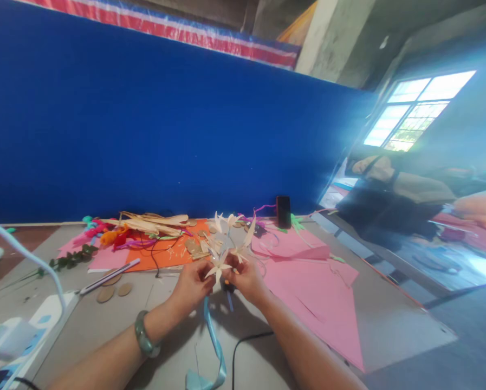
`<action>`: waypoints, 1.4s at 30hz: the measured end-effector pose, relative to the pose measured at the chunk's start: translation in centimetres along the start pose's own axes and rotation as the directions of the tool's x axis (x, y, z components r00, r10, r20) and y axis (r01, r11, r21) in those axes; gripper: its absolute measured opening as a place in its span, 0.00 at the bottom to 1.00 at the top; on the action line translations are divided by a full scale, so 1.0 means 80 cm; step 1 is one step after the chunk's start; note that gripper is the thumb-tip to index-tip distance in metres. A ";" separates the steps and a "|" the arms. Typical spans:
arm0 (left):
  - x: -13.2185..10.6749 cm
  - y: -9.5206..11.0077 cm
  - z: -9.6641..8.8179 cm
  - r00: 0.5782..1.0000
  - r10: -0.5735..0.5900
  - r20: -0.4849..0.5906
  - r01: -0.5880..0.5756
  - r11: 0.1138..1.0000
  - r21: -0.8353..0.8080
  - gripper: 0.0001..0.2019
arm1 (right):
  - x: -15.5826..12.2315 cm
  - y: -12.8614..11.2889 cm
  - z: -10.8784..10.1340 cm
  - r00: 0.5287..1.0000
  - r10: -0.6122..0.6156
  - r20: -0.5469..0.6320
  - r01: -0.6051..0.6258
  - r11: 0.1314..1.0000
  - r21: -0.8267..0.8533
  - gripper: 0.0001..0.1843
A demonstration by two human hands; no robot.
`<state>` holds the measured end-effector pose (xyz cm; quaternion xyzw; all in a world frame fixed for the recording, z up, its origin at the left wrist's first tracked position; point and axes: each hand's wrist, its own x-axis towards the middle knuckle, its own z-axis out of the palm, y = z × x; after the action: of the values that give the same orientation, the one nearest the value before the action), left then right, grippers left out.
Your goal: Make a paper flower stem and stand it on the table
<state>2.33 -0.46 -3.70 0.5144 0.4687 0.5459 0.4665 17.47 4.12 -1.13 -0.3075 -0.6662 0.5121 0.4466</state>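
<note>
Near the middle of the table, my left hand (193, 285) and my right hand (245, 278) are close together, fingers pinched around a small bunch of cream-coloured craft flowers (218, 267). Pointed petals fan out above and between my fingertips. A light blue ribbon (212, 336) hangs below my left hand and curls on the tabletop. Whether the ribbon is tied to the flowers is hidden by my fingers. Behind my hands, a dark object and a pale stick show partly under the bunch.
Pink sheets (311, 303) lie at right, an orange sheet (161, 257) with dry husks (153, 223) behind. A black phone (283, 212) leans upright on the blue partition (165, 119). A pen (110, 276), wooden discs (105, 294) and power strip (43, 336) are left. A person (393, 189) sits at right.
</note>
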 end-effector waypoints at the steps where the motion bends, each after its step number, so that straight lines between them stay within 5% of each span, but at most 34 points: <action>1: -0.001 0.000 0.000 1.000 0.011 0.007 -0.011 1.000 0.013 0.11 | 0.000 0.001 0.000 1.000 0.000 -0.009 0.000 1.000 0.001 0.12; 8: 0.000 -0.003 0.001 0.998 0.058 -0.004 -0.057 0.988 0.142 0.09 | 0.002 0.000 -0.003 0.994 -0.098 -0.056 0.088 0.984 -0.155 0.14; 15: -0.003 0.011 -0.001 0.986 0.153 -0.069 -0.126 0.946 0.299 0.11 | -0.002 -0.001 0.010 0.992 -0.004 -0.127 -0.006 0.997 -0.078 0.22; 24: -0.002 -0.003 -0.001 0.979 0.179 -0.094 -0.128 0.910 0.395 0.05 | -0.012 0.009 0.022 0.939 -0.307 -0.152 0.236 0.901 -0.363 0.07; 34: -0.003 0.008 0.000 0.985 0.146 -0.086 -0.107 0.928 0.358 0.07 | -0.006 -0.003 0.011 0.913 -0.401 -0.071 0.356 0.870 -0.342 0.05; 42: -0.001 0.002 -0.001 0.983 0.154 -0.095 -0.106 0.918 0.383 0.05 | -0.002 0.008 0.006 0.945 -0.321 -0.071 0.300 0.930 -0.214 0.02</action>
<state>2.28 -0.59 -3.54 0.5895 0.5572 0.5066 0.2921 17.09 3.95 -1.83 -0.2680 -0.7302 0.3486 0.5229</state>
